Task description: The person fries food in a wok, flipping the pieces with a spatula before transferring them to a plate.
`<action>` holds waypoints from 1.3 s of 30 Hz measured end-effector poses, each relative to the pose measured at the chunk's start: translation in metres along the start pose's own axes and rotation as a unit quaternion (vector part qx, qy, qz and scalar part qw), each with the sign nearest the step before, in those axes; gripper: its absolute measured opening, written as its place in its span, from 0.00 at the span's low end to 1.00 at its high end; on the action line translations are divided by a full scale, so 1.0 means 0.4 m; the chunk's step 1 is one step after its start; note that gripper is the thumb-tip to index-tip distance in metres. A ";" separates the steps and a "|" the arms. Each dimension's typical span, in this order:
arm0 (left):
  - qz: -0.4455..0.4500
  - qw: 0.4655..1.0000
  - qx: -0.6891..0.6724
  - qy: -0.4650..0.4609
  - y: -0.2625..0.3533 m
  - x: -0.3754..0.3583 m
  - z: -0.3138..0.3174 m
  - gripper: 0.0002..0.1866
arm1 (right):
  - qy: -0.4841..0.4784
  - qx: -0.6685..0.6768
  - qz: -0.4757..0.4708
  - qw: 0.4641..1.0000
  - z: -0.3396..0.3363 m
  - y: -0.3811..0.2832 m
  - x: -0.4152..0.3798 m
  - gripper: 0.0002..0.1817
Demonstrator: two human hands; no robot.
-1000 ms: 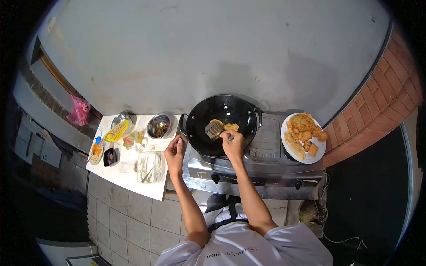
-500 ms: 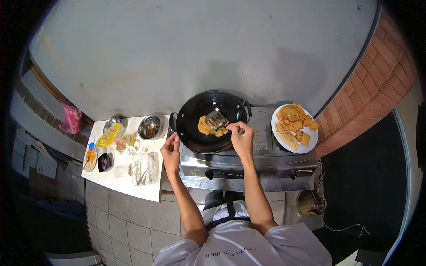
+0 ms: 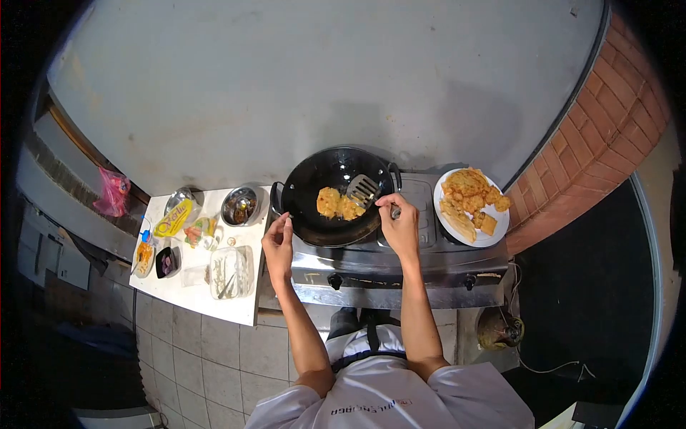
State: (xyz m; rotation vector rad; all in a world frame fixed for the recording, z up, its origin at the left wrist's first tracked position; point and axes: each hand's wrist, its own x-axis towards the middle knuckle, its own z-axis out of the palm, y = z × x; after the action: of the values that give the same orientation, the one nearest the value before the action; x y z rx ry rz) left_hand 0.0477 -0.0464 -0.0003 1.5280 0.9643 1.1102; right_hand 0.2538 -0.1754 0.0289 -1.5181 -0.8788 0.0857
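Observation:
My right hand (image 3: 400, 227) is closed around the handle of a slotted spatula (image 3: 363, 189), whose metal head rests inside the black wok (image 3: 304, 184). Golden fried fritters (image 3: 330, 203) lie in the wok, just left of the spatula head. At the wok's left rim, below its side handle, my left hand (image 3: 278, 247) is raised with thumb and forefinger apart and nothing between them.
Under the wok is a steel gas stove (image 3: 400, 275). A white plate (image 3: 457, 236) of fried food sits on its right side. The white table (image 3: 243, 307) on the left bears metal bowls (image 3: 241, 206), a yellow packet (image 3: 174, 218) and a clear container (image 3: 232, 272). A brick pillar (image 3: 600, 121) stands at right.
The spatula head has moved right, off the fritters, and my right hand has shifted slightly right with it. My left hand stays by the wok's left rim.

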 end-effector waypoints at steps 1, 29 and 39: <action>0.004 1.000 -0.001 0.003 0.001 -0.001 -0.001 0.16 | -0.014 -0.006 0.000 1.000 0.000 -0.003 0.000 0.02; -0.005 0.997 0.038 0.060 0.059 -0.005 -0.044 0.15 | -0.055 0.037 -0.143 0.987 -0.016 -0.021 0.063 0.04; -0.006 0.995 0.048 0.092 0.038 0.002 -0.067 0.15 | -0.130 0.027 -0.127 0.983 -0.001 -0.050 0.075 0.05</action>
State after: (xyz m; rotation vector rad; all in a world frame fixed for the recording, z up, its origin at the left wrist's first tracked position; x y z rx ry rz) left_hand 0.0228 -0.0422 0.0176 1.5137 1.1659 1.2281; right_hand 0.2656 -0.1612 0.0599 -1.3517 -1.2629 0.1225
